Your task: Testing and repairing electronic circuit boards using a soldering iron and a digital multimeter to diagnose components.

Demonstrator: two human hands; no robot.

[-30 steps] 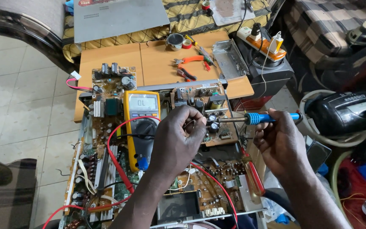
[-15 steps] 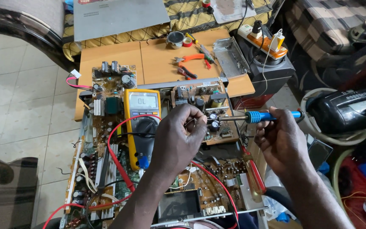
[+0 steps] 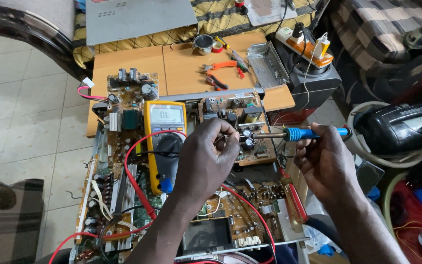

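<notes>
I keep my right hand [image 3: 326, 161] clamped on the soldering iron [image 3: 299, 133], tip steady on the circuit board [image 3: 257, 149], while my left hand [image 3: 206, 156] pinches what seems solder wire.

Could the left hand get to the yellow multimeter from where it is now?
Probably yes. The left hand is beside the yellow multimeter, and only thin red and black leads cross it. The fingers appear to be pinching something small, though.

Two hands [image 3: 206, 159], one multimeter [image 3: 164, 142] (yellow), one soldering iron [image 3: 301, 133].
</notes>
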